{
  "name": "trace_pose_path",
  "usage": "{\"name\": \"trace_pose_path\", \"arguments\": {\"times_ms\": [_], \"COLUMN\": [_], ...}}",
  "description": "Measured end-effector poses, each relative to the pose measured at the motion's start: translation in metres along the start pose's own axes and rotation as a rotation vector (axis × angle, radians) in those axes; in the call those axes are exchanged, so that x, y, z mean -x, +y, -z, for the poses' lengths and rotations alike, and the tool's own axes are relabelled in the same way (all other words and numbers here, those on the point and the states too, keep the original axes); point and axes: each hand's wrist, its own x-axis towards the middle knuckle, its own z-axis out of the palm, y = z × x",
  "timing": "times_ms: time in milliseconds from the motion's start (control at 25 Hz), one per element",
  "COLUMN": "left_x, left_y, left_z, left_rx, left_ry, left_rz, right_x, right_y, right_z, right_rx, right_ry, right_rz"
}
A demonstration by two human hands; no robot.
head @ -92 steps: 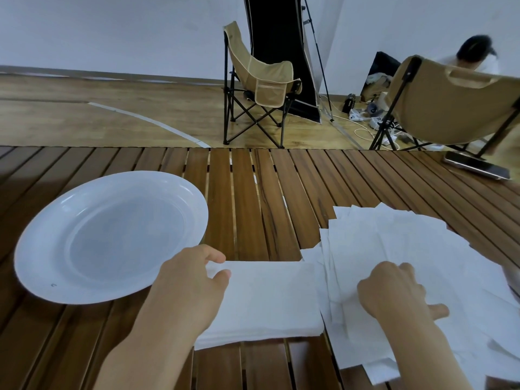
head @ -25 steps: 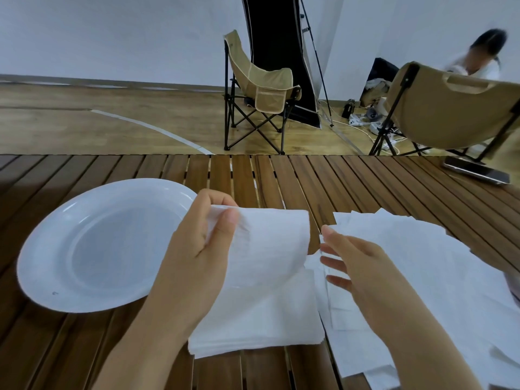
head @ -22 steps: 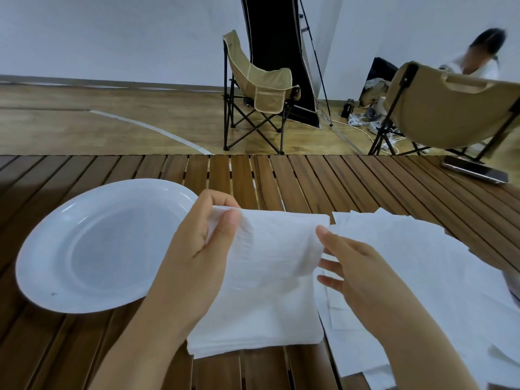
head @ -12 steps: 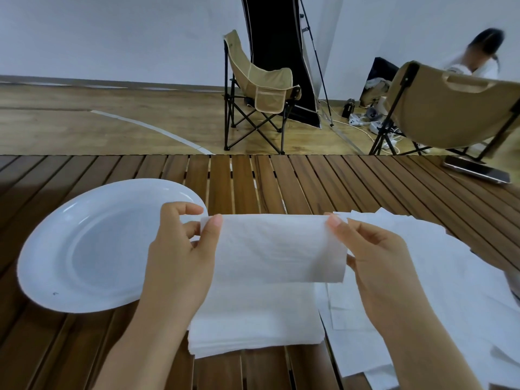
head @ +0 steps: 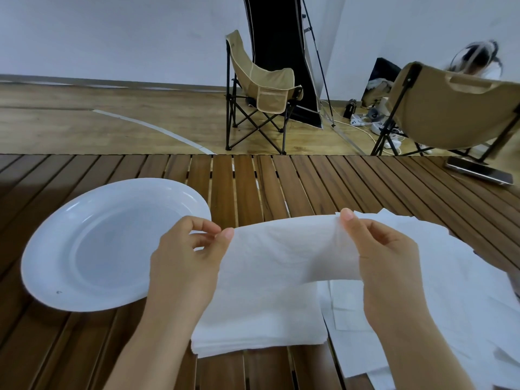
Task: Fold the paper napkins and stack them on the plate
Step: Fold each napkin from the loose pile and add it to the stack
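A white paper napkin is lifted above the table and stretched between both hands. My left hand pinches its left end between thumb and fingers. My right hand pinches its right end. Below it lies a squared stack of white napkins on the slatted wooden table. A loose spread of unfolded napkins lies to the right, partly hidden by my right forearm. The white plate sits at the left with nothing on it, just left of my left hand.
A phone lies at the table's far right edge. Beyond the table stand two tan folding chairs and a black panel on a wooden floor. A person sits behind the right chair.
My left hand lifted the top napkin off the stack, my right hand left the loose pile and took the other end, and the napkin is now held taut between both hands.
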Motion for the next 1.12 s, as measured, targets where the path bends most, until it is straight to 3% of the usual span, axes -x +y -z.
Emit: {"name": "trace_pose_path", "arguments": {"times_ms": [120,280,560,760,1120], "left_x": [-0.001,0.001,0.002,0.0,-0.007], "left_y": [0.002,0.002,0.007,0.002,-0.015], "left_z": [-0.001,-0.005,-0.001,-0.001,0.005], "left_rx": [0.069,0.14,0.109,0.131,-0.133], "left_ry": [-0.028,-0.19,-0.145,-0.125,-0.014], "left_rz": [0.105,0.308,0.216,0.206,0.046], "right_x": [-0.001,-0.003,-0.007,-0.006,-0.003], "right_y": [0.002,0.004,0.009,0.012,0.018], "right_z": [0.001,0.004,0.007,0.002,-0.005], "right_rx": [-0.041,-0.169,-0.168,-0.023,0.193], "right_ry": [0.004,-0.041,-0.142,-0.14,-0.172], "right_rz": [-0.043,-0.142,-0.168,-0.149,-0.163]}}
